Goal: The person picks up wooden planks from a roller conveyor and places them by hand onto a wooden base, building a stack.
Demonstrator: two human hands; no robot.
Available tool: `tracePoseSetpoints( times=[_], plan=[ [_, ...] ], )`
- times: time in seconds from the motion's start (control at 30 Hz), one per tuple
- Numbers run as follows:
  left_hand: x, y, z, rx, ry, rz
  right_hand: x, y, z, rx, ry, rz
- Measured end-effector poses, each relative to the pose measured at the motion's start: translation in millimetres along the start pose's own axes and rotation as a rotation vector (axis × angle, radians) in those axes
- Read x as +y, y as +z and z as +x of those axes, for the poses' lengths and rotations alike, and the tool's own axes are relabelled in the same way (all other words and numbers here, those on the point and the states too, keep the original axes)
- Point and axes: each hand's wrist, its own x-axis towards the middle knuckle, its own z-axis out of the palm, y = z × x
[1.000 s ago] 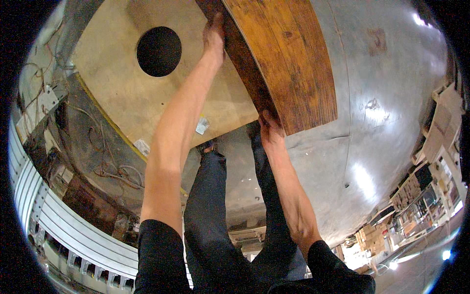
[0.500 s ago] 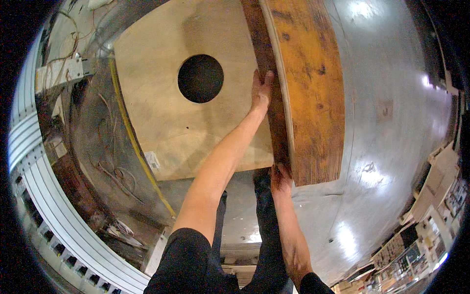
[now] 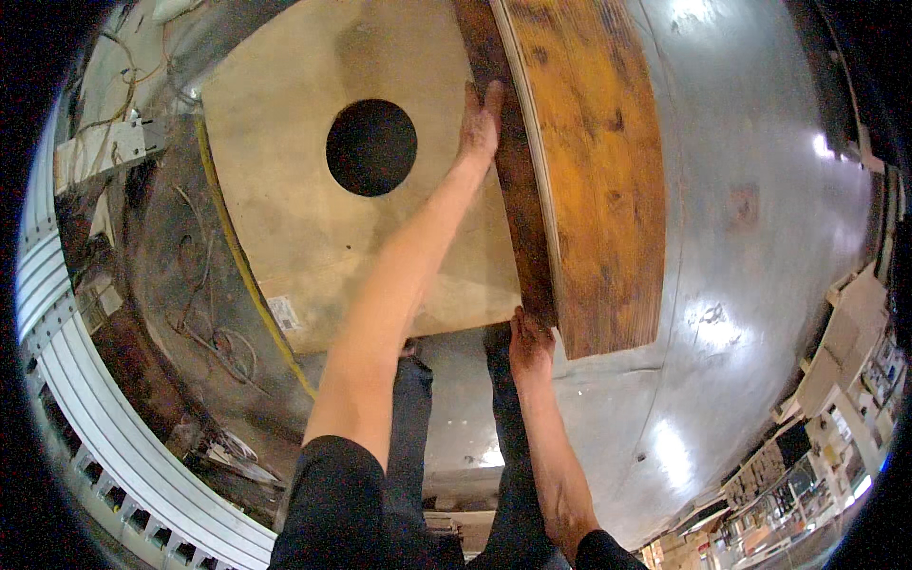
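Note:
A long wooden beam [image 3: 597, 180] has an orange-brown stained face and a darker side. It lies along the right edge of a pale plywood panel [image 3: 275, 190] with a large round hole [image 3: 371, 147]. My left hand [image 3: 479, 123] rests against the beam's dark side, fingers stretched away from me. What its palm touches is hidden. At the beam's near end, my right hand [image 3: 531, 350] is closed around the lower left corner, its fingers partly hidden.
Smooth grey floor [image 3: 731, 313] lies right of the beam. A yellow strip [image 3: 247, 256] runs along the panel's left side, with loose cables [image 3: 223, 347] beyond it. Ribbed metal profiles [image 3: 133, 418] curve along the left rim. Cluttered shelving [image 3: 788, 503] stands at lower right.
My left hand has moved farther away along the beam's side. My right hand stays at the near corner. The panel and beam appear slightly farther left in the picture.

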Motion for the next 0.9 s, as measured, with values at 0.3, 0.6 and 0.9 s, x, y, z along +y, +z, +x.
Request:
tracePoseSetpoints(
  times=[0.3, 0.6, 0.9],
  plan=[
    [-10.0, -54.2, -149.5, 0.044, -0.368, 0.117, -12.2, -26.9, -72.8, -0.082, 0.217, -0.541],
    [21.0, -165.5, -403.2, -0.07, -0.489, 0.584, -107.3, 54.0, -240.8, -0.269, 0.136, -1.097],
    [87.7, -109.2, -342.6, 0.085, -0.098, 0.296, -238.6, 178.6, -166.9, -0.264, -0.537, -1.493]
  ],
)
